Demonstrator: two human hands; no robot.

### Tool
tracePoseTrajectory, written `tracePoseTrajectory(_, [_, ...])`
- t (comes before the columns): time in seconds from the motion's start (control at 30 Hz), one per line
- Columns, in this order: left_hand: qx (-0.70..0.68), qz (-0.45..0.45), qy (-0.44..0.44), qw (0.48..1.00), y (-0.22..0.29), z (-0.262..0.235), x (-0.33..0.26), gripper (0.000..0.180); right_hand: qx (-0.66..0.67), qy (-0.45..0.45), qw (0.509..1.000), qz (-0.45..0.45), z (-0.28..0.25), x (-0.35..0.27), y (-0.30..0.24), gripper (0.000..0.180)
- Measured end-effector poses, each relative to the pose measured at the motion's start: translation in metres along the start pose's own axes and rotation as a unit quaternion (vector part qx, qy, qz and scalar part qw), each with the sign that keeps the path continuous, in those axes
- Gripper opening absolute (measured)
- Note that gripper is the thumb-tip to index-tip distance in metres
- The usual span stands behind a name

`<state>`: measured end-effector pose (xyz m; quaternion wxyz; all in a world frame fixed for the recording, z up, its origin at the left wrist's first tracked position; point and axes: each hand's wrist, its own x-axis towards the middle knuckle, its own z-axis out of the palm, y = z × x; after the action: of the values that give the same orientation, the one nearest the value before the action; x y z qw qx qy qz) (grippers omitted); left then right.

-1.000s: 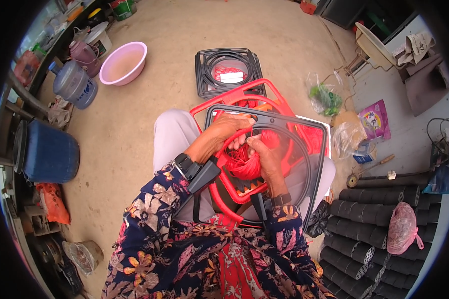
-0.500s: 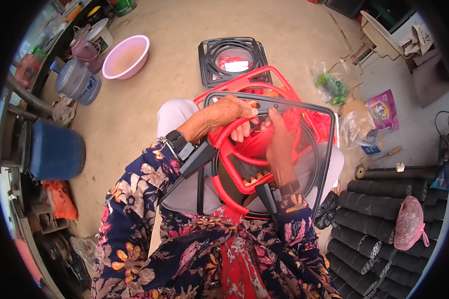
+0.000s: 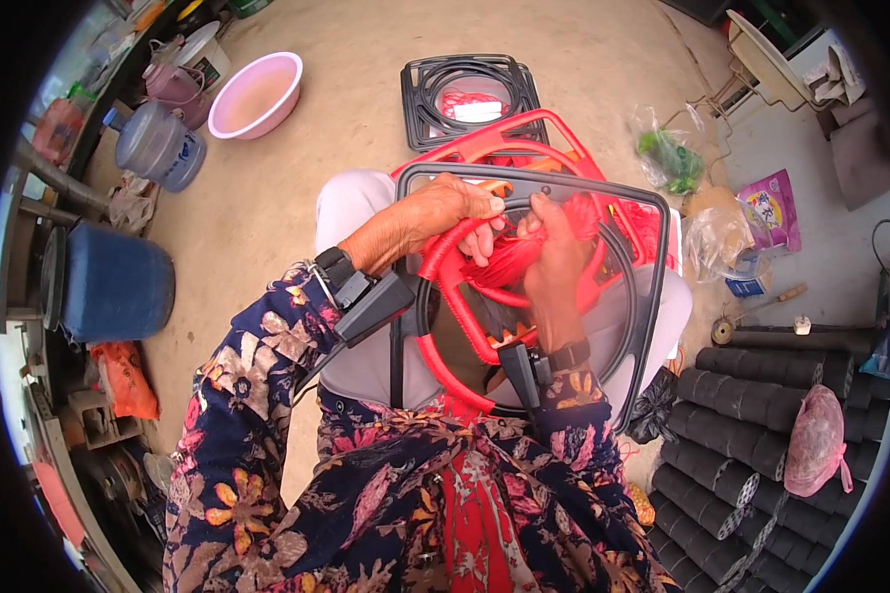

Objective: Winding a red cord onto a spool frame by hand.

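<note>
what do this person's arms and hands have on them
The left hand and right hand are gloveless. The sleeves are navy, printed with pink, orange and beige flowers. Each wrist has a black strap with a blocky black device beside it.

The beige floor (image 3: 247, 227) bears a pink basin (image 3: 281, 117), a water jug (image 3: 163, 153) and a blue barrel (image 3: 121, 282).

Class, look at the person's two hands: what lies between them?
In the head view, red strands lie between the left hand and the right hand, below the top bar of the black frame.
</note>
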<state>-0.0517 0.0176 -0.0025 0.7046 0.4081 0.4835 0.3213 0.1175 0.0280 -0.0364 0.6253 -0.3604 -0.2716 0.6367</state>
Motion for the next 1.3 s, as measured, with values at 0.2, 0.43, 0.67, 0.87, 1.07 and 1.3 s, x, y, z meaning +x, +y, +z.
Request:
tracePoseTrajectory(0.2, [-0.021, 0.009, 0.029, 0.999, -0.009, 0.0, -0.001, 0.03, -0.02, -0.026, 0.999, 0.008, 0.002, 0.002, -0.002, 0.006])
tracePoseTrajectory(0.43, [-0.032, 0.008, 0.084, 0.996, -0.007, 0.003, 0.0, 0.027, -0.125, -0.082, 0.988, 0.029, -0.003, -0.011, -0.019, 0.012])
tracePoseTrajectory(0.67, [-0.003, -0.006, 0.093, 0.996, 0.001, 0.007, -0.005, 0.029, -0.095, -0.175, 0.956, 0.215, -0.014, -0.04, -0.089, 0.019])
tracePoseTrajectory(0.87, [-0.057, 0.044, 0.047, 0.996, -0.005, 0.008, -0.008, 0.03, 0.0, -0.208, 0.888, 0.41, -0.023, -0.11, -0.083, 0.028])
tracePoseTrajectory(1.07, [-0.078, 0.025, 0.086, 0.993, -0.003, 0.014, -0.012, 0.028, -0.013, -0.229, 0.921, 0.316, -0.047, -0.131, -0.065, 0.031])
tracePoseTrajectory(1.3, [-0.064, 0.041, 0.118, 0.99, -0.006, 0.017, -0.013, 0.025, -0.043, -0.204, 0.927, 0.313, -0.057, -0.138, -0.083, 0.038])
